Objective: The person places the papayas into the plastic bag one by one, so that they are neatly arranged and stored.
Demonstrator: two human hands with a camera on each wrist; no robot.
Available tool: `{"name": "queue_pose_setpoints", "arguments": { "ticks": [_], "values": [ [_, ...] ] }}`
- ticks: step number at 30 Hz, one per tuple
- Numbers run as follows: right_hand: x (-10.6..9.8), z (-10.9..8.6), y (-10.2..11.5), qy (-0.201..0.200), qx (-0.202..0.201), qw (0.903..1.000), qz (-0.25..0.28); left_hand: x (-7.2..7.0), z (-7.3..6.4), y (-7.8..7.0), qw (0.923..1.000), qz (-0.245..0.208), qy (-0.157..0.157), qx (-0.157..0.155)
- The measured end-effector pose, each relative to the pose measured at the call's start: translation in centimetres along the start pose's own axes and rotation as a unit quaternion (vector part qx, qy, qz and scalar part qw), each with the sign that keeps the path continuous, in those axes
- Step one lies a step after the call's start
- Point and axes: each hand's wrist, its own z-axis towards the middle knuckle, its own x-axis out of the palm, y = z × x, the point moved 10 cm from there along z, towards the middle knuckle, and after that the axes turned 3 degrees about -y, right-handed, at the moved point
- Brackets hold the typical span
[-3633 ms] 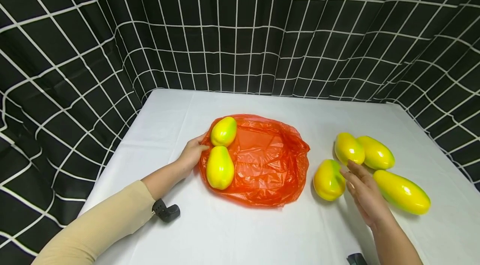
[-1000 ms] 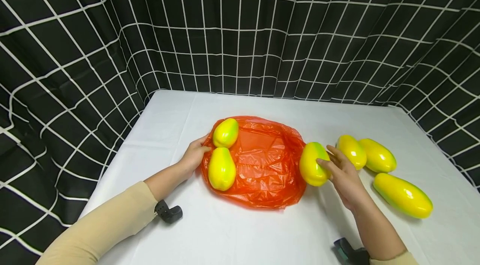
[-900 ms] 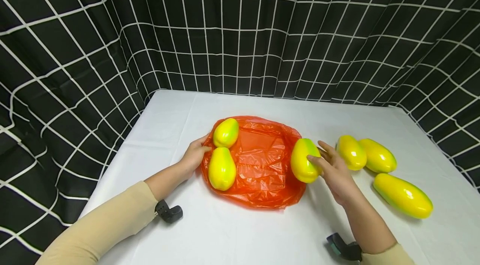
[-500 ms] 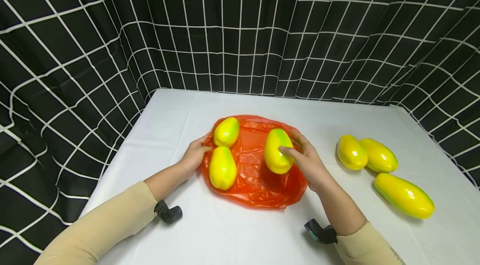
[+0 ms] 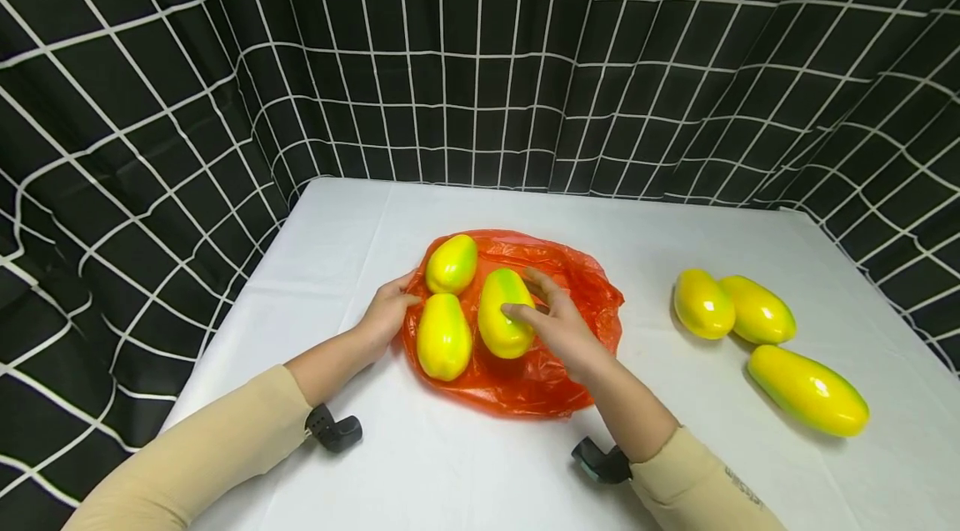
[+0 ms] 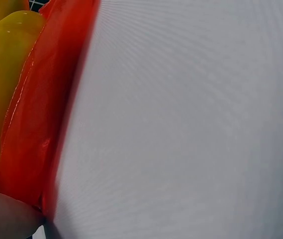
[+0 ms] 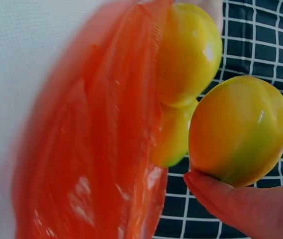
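A red plastic bag [image 5: 577, 273] lies spread open on the white table. Two yellow-green papayas rest in its left part, the far papaya [image 5: 452, 264] and the near papaya [image 5: 445, 338]. With thumb and fingers my right hand [image 5: 562, 329] holds a third papaya [image 5: 506, 314] over the bag, just right of those two. In the right wrist view this held papaya [image 7: 240, 130] is gripped between thumb and fingers. My left hand [image 5: 386, 314] pinches the bag's left rim; in the left wrist view the thumb [image 6: 7, 216] lies against the red plastic [image 6: 37, 109].
On the right side of the white table [image 5: 360, 481] lie three more yellow papayas: one upright-looking papaya [image 5: 703, 303], a papaya [image 5: 759, 310] against it, and a longer papaya [image 5: 808, 389] in front. A black cloth with white grid lines [image 5: 480, 56] hangs behind and at both sides.
My right hand took hold of the papaya on the table at the bag's right, lifted it and carried it left over the bag. The left hand stays at the bag's rim.
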Motion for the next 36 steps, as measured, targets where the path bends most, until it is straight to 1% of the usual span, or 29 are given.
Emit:
{"name": "queue_pose_setpoints", "arguments": {
  "ticks": [7,16,22,27,36],
  "values": [
    [1.4,0.5,-0.8,0.003,0.014,0.9997,-0.022,-0.1,0.2,0.1,1.0,0.006,-0.005,0.006],
    [2.0,0.9,-1.0,0.004,0.025,0.999,-0.037,0.0,0.0,-0.1,0.9997,0.018,-0.003,0.018],
    [2.3,1.2,-1.5,0.008,0.033,0.9987,-0.037,-0.1,0.1,0.0,0.9997,0.019,-0.004,0.017],
    [2.7,1.2,-1.8,0.013,0.029,0.999,-0.033,-0.1,0.1,0.1,0.9997,0.016,-0.009,0.015],
    [3.3,1.2,-2.4,0.013,0.037,0.9982,-0.046,-0.2,0.0,0.4,0.9998,0.01,-0.016,0.005]
  ]
}}
